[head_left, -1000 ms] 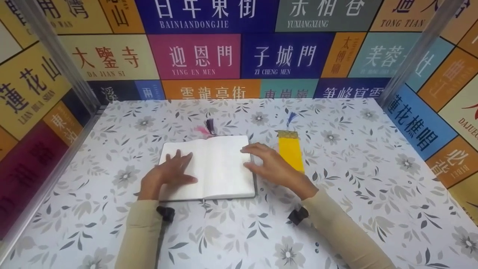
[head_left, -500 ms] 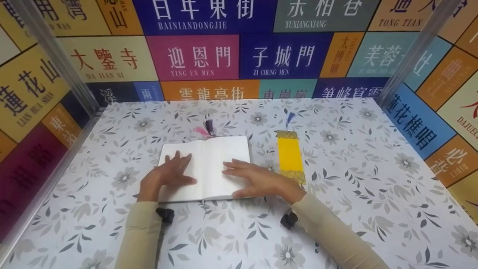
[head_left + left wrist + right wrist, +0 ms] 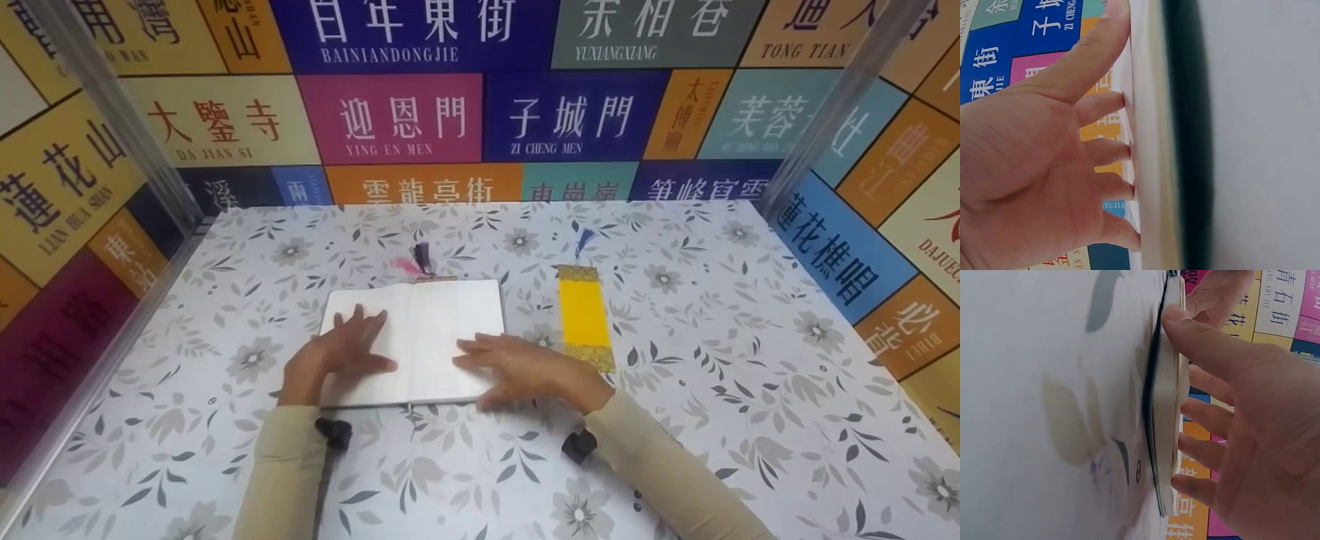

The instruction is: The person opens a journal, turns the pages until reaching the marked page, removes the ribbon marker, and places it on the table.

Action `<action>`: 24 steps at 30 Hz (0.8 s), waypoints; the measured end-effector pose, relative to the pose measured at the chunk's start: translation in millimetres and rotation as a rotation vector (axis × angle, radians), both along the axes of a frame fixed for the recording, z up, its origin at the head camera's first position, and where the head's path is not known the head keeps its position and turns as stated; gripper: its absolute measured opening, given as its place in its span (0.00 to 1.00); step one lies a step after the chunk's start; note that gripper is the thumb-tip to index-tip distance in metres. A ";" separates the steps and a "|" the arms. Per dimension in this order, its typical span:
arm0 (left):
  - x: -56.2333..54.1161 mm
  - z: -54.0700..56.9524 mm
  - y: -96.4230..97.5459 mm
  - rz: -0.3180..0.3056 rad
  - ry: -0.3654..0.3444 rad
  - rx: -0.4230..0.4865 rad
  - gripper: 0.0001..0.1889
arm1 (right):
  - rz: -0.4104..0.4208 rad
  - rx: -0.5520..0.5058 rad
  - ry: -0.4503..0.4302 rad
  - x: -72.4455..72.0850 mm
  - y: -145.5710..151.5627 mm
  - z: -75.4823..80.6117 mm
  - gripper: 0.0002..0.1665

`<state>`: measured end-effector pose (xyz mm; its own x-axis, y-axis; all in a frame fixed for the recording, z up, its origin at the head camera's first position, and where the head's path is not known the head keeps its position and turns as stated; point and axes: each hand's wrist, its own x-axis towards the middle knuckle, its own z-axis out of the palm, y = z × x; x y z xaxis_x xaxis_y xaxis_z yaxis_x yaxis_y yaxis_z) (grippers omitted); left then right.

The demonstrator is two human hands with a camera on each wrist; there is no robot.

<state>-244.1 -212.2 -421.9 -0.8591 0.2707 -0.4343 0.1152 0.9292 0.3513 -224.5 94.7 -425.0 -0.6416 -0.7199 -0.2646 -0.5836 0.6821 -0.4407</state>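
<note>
I record the left grip and right grip both unclenched, resting on the notebook, desk beneath. Pink panel reads "YING EN MEN"; blue panel, "ZI CHENG MEN".

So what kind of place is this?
Maybe a small indoor booth: there's a flower-patterned table, bright lettered walls on three sides, and greyish corner strips where they meet.

Colourful lettered walls stand behind and beside a white, flower-patterned table.
</note>
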 end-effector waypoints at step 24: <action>1.3 0.1 0.8 0.002 0.008 -0.020 0.50 | -0.174 -0.184 0.009 -4.5 10.1 -3.8 0.37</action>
